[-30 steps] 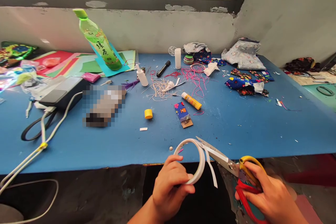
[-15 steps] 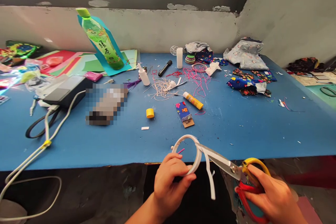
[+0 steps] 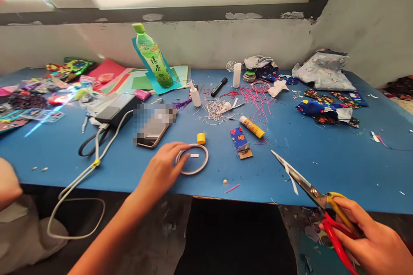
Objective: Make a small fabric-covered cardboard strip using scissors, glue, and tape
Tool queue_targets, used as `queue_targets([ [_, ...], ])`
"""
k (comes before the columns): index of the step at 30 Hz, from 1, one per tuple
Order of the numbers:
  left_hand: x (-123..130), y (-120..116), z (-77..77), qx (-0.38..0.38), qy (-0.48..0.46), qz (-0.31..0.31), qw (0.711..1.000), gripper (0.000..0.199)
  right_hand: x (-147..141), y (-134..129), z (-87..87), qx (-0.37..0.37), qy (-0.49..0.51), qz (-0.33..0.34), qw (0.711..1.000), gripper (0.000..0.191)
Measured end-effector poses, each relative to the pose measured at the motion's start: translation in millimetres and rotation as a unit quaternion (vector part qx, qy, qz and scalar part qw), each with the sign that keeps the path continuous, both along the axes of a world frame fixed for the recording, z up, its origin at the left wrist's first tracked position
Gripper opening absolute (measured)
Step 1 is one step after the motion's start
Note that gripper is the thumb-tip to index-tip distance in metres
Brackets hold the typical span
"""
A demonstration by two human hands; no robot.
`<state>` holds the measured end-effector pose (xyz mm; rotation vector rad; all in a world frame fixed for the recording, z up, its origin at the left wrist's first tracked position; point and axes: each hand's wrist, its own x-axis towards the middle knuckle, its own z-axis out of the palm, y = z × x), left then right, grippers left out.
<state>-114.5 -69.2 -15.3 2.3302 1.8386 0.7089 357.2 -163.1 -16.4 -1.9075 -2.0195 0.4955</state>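
My left hand (image 3: 166, 163) has its thumb and fingers on the left side of a white tape ring (image 3: 207, 161), which lies flat on the blue table (image 3: 129, 172) around a small white piece. My right hand (image 3: 371, 232) grips the scissors (image 3: 309, 189) by their yellow and red handles, with the blades pointing up and left. A short white strip (image 3: 292, 179) hangs at the blades. Between the hands lie a blue patterned piece (image 3: 239, 139) on brown card, a yellow glue stick (image 3: 251, 127) and a yellow cap (image 3: 201, 138).
A phone (image 3: 155, 126), a black box with white cables (image 3: 118, 109) and a green bottle (image 3: 155, 60) are at the left. Tangled string (image 3: 217, 111), a black marker (image 3: 219, 87) and fabric pieces (image 3: 325, 71) lie farther back. Another person's arm (image 3: 8, 182) shows at the left edge.
My left hand has moved left and put the ring down on the table. The scissors have moved right, away from the ring, with a cut strip at the blades. The view has shifted left.
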Motion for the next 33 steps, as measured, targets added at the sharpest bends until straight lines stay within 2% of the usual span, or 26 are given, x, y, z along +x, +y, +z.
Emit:
queue_targets([
  [3,-6,23,3.5,-0.031,0.02,-0.02,0.999,0.045,-24,9,16.5,-0.06,0.07,-0.052,0.994,0.046],
  [7,-3,44,4.3,-0.074,0.027,-0.075,0.994,0.039,-46,12,31.7,-0.171,0.186,-0.028,0.967,0.037],
  [10,-7,52,3.5,-0.08,0.031,-0.094,0.992,0.038,-49,10,36.9,-0.216,0.215,-0.015,0.952,0.032],
  [12,-13,55,4.2,-0.072,0.036,-0.084,0.993,0.038,-49,8,39.6,-0.233,0.217,-0.011,0.948,0.031],
  [15,-12,53,10.7,-0.036,0.039,-0.035,0.998,0.038,-54,6,43.4,-0.232,0.21,-0.012,0.95,0.029],
  [17,4,42,19.3,0.002,0.026,0.003,1.0,0.038,-60,6,45.0,-0.232,0.196,-0.001,0.953,0.028],
  [19,35,22,29.4,0.036,-0.01,0.006,0.999,0.03,-67,6,45.6,-0.22,0.176,0.004,0.959,0.028],
  [20,55,10,34.4,0.067,-0.083,-0.009,0.994,0.025,-71,7,45.7,-0.206,0.164,0.0,0.965,0.028],
  [22,97,-12,42.7,0.105,-0.19,-0.082,0.973,0.021,-78,8,45.8,-0.168,0.146,-0.01,0.975,0.029],
  [24,133,-25,48.4,0.125,-0.242,-0.126,0.954,0.028,-85,9,46.5,-0.121,0.135,-0.026,0.983,0.031],
  [25,146,-28,50.1,0.143,-0.258,-0.119,0.948,0.03,-88,9,47.0,-0.1,0.131,-0.035,0.986,0.032],
  [28,167,-26,52.1,0.159,-0.284,-0.106,0.94,0.023,-94,7,48.2,-0.06,0.123,-0.061,0.989,0.032],
  [33,169,-19,50.6,0.154,-0.31,-0.129,0.929,0.015,-97,3,45.1,-0.033,0.115,-0.084,0.989,0.032],
])
